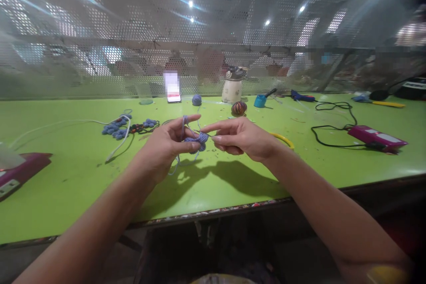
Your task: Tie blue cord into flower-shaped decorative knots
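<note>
A small piece of purple-blue crochet work is pinched between the thumb and fingers of my left hand. Yarn loops over that hand's raised index finger. My right hand is closed on a thin crochet hook, whose tip meets the yarn work; most of its shaft is hidden by the fingers. From the work a strand runs back toward a purple-blue yarn ball on the green table. A loose yarn loop hangs below my left hand.
Behind stand a lit phone, a clear cup, a bottle, a dark multicoloured yarn ball and a blue container. Crocheted pieces and a white cable lie left. Power strips flank both sides; a perforated screen rises behind.
</note>
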Demonstrator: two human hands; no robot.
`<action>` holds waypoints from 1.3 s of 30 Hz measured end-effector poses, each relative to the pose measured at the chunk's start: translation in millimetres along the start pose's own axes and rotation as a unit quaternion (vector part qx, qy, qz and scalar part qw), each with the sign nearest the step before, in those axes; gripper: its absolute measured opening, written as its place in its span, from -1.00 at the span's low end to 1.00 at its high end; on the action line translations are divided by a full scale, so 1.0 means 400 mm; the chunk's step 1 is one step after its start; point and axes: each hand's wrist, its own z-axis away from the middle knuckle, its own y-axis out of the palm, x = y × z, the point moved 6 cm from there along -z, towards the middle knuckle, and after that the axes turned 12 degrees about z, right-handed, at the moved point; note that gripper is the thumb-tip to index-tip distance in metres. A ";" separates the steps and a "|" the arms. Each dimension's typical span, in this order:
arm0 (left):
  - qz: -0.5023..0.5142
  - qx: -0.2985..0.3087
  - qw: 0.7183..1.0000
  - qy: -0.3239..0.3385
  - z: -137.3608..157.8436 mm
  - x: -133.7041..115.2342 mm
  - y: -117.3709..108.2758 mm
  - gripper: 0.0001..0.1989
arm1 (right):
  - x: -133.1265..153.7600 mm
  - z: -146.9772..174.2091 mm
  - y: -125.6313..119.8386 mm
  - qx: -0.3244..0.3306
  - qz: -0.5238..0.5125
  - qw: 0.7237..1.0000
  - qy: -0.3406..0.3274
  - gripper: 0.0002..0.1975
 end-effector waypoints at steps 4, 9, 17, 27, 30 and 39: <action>-0.002 0.002 1.000 -0.002 0.001 0.003 0.001 -0.28 | -0.002 -0.002 0.000 -0.004 -0.005 1.000 0.004 -0.64; 0.000 -0.006 1.000 -0.001 0.000 0.004 -0.001 -0.28 | -0.002 -0.002 -0.003 -0.006 -0.003 1.000 0.005 -0.65; -0.020 -0.024 0.999 0.034 -0.005 0.000 -0.010 -0.37 | 0.008 0.004 -0.005 -0.010 0.017 1.000 0.012 -0.67; -0.307 -0.041 0.935 0.172 0.007 -0.010 0.019 -0.45 | -0.038 -0.017 0.016 -0.118 -0.055 0.989 0.065 -0.83; -0.339 -0.094 0.892 0.282 0.027 -0.032 0.029 -0.56 | -0.052 -0.022 0.033 -0.152 -0.133 0.978 0.059 -0.81; 0.098 -0.012 0.990 0.099 -0.004 -0.027 -0.002 -0.56 | 0.003 -0.003 0.024 -0.141 -0.067 0.981 -0.119 -0.68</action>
